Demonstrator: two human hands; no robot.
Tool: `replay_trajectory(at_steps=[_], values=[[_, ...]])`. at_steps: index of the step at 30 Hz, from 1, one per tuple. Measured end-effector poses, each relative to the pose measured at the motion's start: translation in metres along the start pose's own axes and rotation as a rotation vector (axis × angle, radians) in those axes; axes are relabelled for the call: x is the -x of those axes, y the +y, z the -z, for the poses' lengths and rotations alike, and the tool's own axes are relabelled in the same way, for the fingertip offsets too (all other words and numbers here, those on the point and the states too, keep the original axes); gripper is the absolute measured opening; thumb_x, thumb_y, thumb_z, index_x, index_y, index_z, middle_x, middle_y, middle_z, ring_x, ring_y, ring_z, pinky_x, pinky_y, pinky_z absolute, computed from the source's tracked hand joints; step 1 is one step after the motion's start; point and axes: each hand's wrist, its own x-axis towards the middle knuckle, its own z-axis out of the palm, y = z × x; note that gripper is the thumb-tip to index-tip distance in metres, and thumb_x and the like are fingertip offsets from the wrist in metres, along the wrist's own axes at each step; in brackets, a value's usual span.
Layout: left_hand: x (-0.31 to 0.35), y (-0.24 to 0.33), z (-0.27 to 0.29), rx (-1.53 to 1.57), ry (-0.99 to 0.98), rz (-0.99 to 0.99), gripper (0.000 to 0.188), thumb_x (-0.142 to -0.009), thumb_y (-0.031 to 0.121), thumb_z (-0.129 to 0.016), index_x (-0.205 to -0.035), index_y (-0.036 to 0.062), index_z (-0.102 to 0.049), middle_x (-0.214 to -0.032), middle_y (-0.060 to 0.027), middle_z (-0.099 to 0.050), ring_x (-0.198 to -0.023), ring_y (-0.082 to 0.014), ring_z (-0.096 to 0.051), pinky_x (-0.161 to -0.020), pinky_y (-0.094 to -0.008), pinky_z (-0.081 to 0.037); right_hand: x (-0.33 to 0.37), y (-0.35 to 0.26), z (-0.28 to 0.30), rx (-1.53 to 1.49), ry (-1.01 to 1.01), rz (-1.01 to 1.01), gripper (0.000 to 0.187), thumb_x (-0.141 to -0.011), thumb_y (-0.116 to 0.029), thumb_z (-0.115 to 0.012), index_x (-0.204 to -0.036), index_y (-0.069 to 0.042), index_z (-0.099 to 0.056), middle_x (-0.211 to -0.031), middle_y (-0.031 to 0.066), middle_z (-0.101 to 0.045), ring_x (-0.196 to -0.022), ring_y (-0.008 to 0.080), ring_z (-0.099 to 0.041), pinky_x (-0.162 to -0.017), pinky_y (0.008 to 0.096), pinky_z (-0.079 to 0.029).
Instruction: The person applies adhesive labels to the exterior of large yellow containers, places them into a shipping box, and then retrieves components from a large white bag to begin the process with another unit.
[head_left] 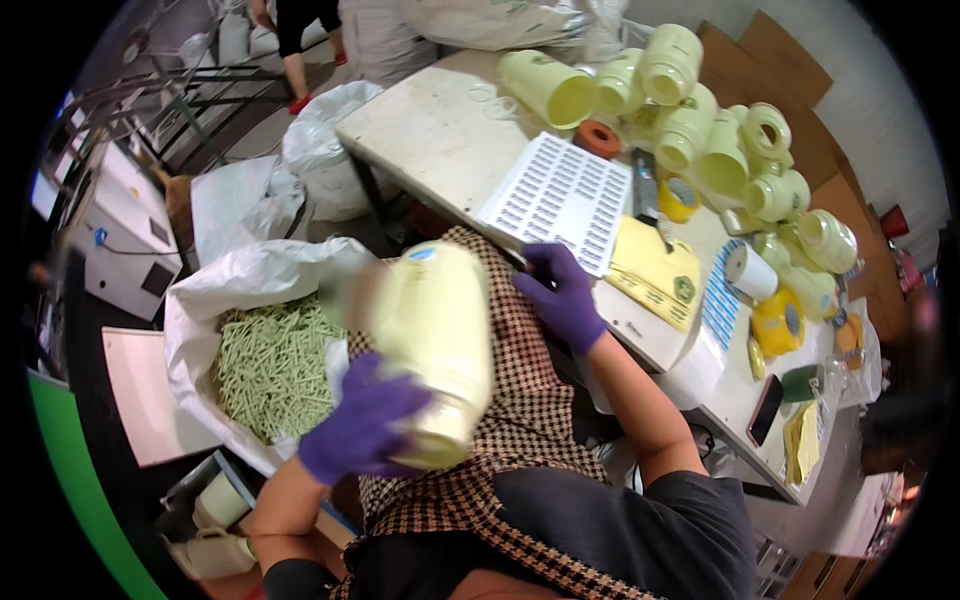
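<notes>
Left hand (362, 418), purple glove, grips the bottom end of a pale yellow jug (432, 345); jug is tilted over the lap and motion-blurred. Right hand (565, 292), also gloved, sits at the table (430, 140) edge, fingers curled, touching the near edge of a white label sheet (560, 195); can't tell if it's pinching anything. Left of the jug: white sack (215, 290) full of green sticks (272, 365). Far side of the table: pile of matching jugs (700, 130), an orange tape roll (597, 138).
</notes>
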Motion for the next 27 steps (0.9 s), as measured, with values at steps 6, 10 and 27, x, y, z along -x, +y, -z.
replay_trajectory(at_steps=[6, 10, 27], values=[[-0.016, -0.076, 0.029, 0.739, 0.471, 0.692, 0.067, -0.078, 0.040, -0.080, -0.134, 0.0097, -0.057, -0.140, -0.0174, -0.058, -0.127, -0.0321, -0.059, -0.110, -0.0530, -0.042, 0.059, 0.013, 0.191, 0.561, 0.363, 0.194, 0.025, -0.080, -0.001, -0.080, -0.104, -0.003, -0.074, -0.107, 0.0120, -0.070, -0.099, 0.0254, -0.067, -0.089, 0.0351, -0.053], [-0.027, -0.152, -0.046, 1.131, 0.308, 0.737, 0.065, -0.076, 0.039, -0.075, -0.129, 0.0036, -0.063, -0.143, -0.0187, -0.057, -0.129, -0.0317, -0.058, -0.111, -0.0485, -0.043, 0.057, 0.055, 0.270, 0.753, 0.351, 0.103, 0.038, -0.081, -0.009, -0.081, -0.118, -0.003, -0.072, -0.118, 0.0149, -0.069, -0.110, 0.0288, -0.065, -0.100, 0.0379, -0.051], [-0.274, -0.081, -0.136, -0.003, -0.164, -0.256, 0.063, -0.080, 0.018, -0.076, -0.140, 0.0093, -0.059, -0.126, -0.0106, -0.067, -0.118, -0.0280, -0.061, -0.111, -0.0478, -0.039, 0.068, 0.119, 0.267, 0.133, 0.521, -0.199, 0.021, -0.076, 0.007, -0.078, -0.095, 0.002, -0.073, -0.107, 0.0086, -0.069, -0.105, 0.0194, -0.066, -0.094, 0.0315, -0.051]])
